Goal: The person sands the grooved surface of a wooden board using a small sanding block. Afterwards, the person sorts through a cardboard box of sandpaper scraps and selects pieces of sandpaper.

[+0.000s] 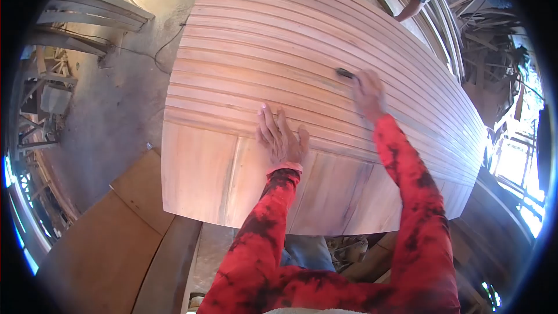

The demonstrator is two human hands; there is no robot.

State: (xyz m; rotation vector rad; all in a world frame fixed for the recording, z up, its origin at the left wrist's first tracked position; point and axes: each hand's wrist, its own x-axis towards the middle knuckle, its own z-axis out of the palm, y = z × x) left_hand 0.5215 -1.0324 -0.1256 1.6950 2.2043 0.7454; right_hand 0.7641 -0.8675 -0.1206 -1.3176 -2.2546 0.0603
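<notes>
A woodworking shop: a broad grooved wooden panel point(244, 61) fills the centre, timber beams point(96, 6) lie at ten o'clock, scrap wood point(481, 42) heaps up at two, and brown board sheets point(104, 250) cover the bare floor point(119, 110) at eight.

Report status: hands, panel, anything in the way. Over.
Left hand open, resting on grooved wooden panel. Right hand gripping dark tool, blurred. Another person's arm at panel's far side, apart from both hands.

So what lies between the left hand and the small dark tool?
Head view: only bare, grooved reddish wooden panel shows between the left hand and the tool.
</notes>
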